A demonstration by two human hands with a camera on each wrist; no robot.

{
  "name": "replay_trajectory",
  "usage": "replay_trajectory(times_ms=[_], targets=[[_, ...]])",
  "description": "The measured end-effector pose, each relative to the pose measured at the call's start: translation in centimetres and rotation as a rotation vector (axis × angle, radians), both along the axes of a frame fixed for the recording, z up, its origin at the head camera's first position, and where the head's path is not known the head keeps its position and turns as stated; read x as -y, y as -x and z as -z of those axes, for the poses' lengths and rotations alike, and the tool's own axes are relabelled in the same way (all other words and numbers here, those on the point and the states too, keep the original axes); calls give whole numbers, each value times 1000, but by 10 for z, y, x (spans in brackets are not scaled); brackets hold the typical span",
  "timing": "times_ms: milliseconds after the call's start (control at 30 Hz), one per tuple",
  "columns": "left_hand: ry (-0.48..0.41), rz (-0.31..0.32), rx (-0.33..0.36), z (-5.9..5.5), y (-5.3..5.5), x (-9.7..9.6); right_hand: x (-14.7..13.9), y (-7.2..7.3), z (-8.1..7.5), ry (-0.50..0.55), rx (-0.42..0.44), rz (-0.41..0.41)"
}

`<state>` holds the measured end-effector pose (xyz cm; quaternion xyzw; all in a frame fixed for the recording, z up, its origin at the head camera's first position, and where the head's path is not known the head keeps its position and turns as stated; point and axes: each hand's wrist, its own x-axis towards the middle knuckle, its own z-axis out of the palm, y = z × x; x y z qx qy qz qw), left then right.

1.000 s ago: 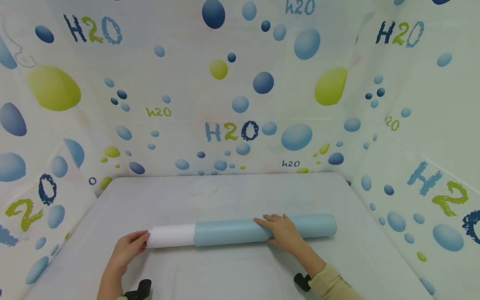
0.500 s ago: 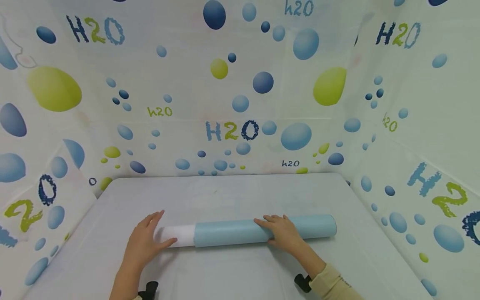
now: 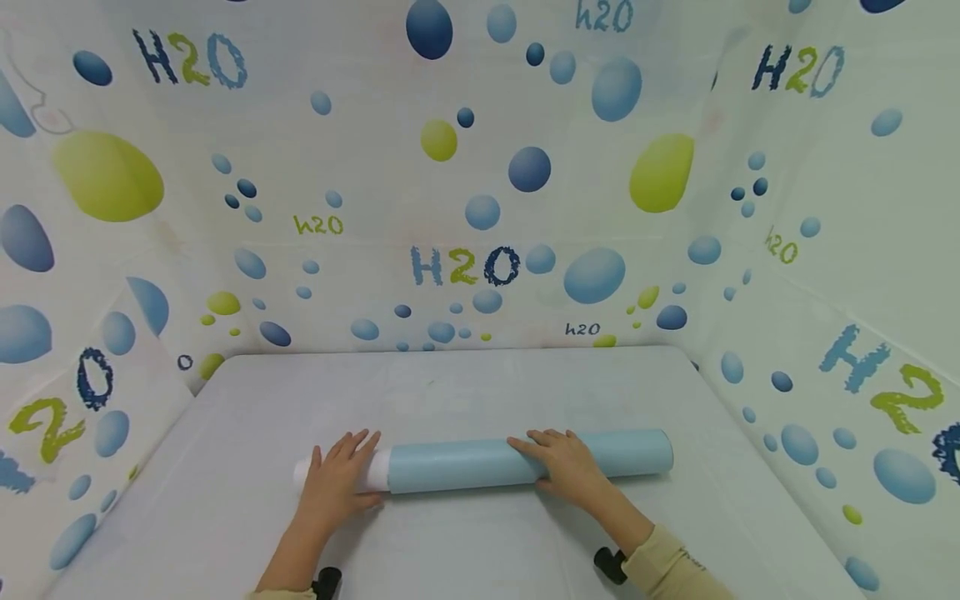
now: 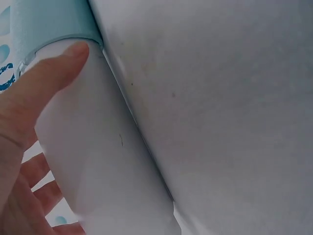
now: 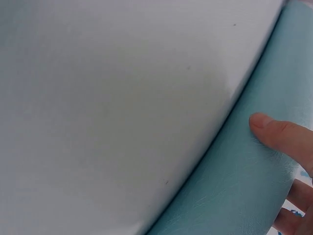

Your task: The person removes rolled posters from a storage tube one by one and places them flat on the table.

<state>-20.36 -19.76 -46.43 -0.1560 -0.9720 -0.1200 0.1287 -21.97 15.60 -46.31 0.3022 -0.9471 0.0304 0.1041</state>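
Observation:
A long light-blue roll (image 3: 465,463) with a faintly grained surface lies crosswise on the white table. A white roll (image 3: 378,472) sticks out of its left end. My left hand (image 3: 335,482) straddles the white roll beside the blue edge. In the left wrist view its thumb lies along the near side of the white roll, with the fingers round the far side. My right hand (image 3: 564,468) holds the blue roll right of its middle. The right wrist view shows the thumb on the near face and some fingertips at the far side.
The white-covered table (image 3: 465,392) surrounds the rolls, its back edge meeting a patterned cloth backdrop (image 3: 360,158). More of this cloth stands to the left and right. A black wrist mount shows below each hand.
My left hand has let go of the white roll's left end, spread its fingers, and moved right to the part beside the blue edge. The right hand and both rolls look unmoved.

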Motion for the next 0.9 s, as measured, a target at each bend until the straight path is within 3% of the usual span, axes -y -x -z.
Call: replay_trajectory(times_ms=[400,667,900], targets=[[36,26,-15,5,3,0,0,3,-3,-50,-7,-32],[37,39,-38,8,-1,6,8,-4,-9,-95,-5,-21],[36,50,-57,7,-5,11,14,-8,-13,-53,88,-24]])
